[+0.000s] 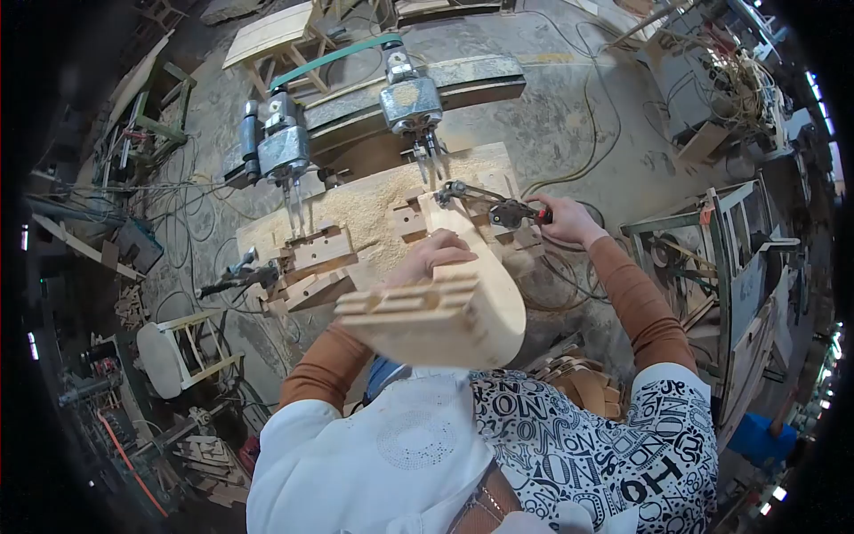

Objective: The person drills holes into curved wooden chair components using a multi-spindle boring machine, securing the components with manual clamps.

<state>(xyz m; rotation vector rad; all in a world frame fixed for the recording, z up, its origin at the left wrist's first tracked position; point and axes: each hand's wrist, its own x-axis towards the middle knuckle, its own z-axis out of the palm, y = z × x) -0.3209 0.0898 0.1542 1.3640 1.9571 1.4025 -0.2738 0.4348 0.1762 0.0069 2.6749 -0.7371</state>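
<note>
My left hand (438,253) is closed over a pale, curved wooden part (501,289), its fingers bent across the upper face. The wide near end of the part, cut with slots, rises toward my chest. Its narrow far end lies on the sawdust-covered board (374,203), under the tip of a toggle clamp (507,214). My right hand (571,221) grips the clamp's red-tipped handle. Just beyond that far end are the paired bits of the right machine head (411,100). To the left, a second toggle clamp (238,274) stands beside wooden blocks (320,251).
A left machine head (283,151) with bits points down at the board. A green belt (334,59) spans both heads. At right stands a metal frame (729,240); a stool (165,360) is at lower left. Hoses (592,133) and cables cross the floor.
</note>
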